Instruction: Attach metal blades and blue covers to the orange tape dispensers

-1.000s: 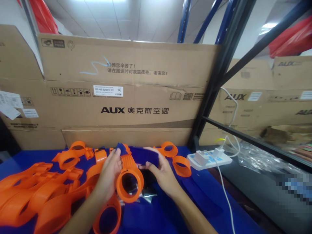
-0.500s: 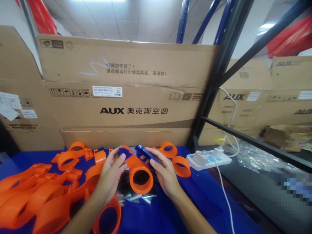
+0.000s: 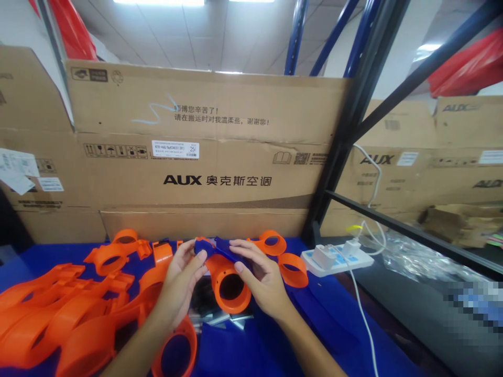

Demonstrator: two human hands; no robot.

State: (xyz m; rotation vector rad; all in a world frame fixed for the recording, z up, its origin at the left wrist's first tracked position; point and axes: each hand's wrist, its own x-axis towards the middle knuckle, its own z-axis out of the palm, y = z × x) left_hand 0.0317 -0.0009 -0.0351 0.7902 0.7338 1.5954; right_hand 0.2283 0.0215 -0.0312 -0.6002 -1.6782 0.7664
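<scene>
My left hand (image 3: 184,277) is closed around the narrow end of an orange plastic part (image 3: 231,305) with a round ring facing me. A small blue piece (image 3: 204,246) shows at that end, under my left thumb. In my right hand (image 3: 264,277) is a long dark-blue plastic piece (image 3: 226,248), pinched between thumb and fingers. It lies across the top of the orange part, and its left tip meets the small blue piece; whether the two are joined I cannot tell. Beneath my hands, dark and silvery flat items (image 3: 208,314) are partly hidden.
Several orange ring parts (image 3: 78,319) are heaped on the left of the blue table surface (image 3: 236,356). Two orange rings (image 3: 293,270) lie right of my hands. A white power strip (image 3: 338,257) with cables stands by the black rack post (image 3: 334,157). Behind is a cardboard wall (image 3: 216,193).
My right hand has brought the blue piece left and down onto the top of the orange part. Before, it was held apart, to the right. My left hand keeps its grip.
</scene>
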